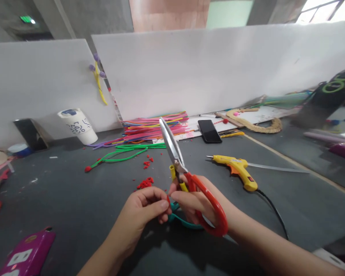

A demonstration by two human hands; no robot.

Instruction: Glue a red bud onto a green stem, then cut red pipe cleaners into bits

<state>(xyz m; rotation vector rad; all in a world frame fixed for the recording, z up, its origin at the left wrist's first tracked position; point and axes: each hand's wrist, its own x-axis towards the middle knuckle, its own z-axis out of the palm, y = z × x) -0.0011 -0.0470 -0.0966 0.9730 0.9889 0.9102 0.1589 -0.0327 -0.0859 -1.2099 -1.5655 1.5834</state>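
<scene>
grey concrete walls (109,17) in the bg, white upright partition panels (204,65) in front of them, then a dark grey flat worktop (69,203). person's left hand (149,207) is at front centre, just above the worktop, thumb + fingers pinching a sm. soft red scrap (168,200). right hand (201,199) is right beside it, fingers curled round red-handled metal scissors (172,147), blades pointing up + leaning l.; its thumb + forefinger tips are v. near the scrap, can't tell if touching. teal curved handle (186,222) under the right hand, partly hidden. just beyond the left hand: pile of sm. red fuzzy bits (145,183), w/ a few loose ones farther back. behind those, bright green fuzzy stems (120,157) w/ a red tip at the l. end, then a thick bundle of mostly pink fuzzy stems (152,128) by the panels. r. of the bundle, black flat phone (209,131) lying on its back; nearer, on the r., yellow plastic glue gun (237,168) on its side w/ clear stick (278,167) out the back + black cable (273,207). farther r., straw-coloured curved hoop (267,126). over on the l., white cup w/ black lettering (79,126) near the panels; bottom l. corner, shiny purple box (28,249), partly cut off.
</scene>
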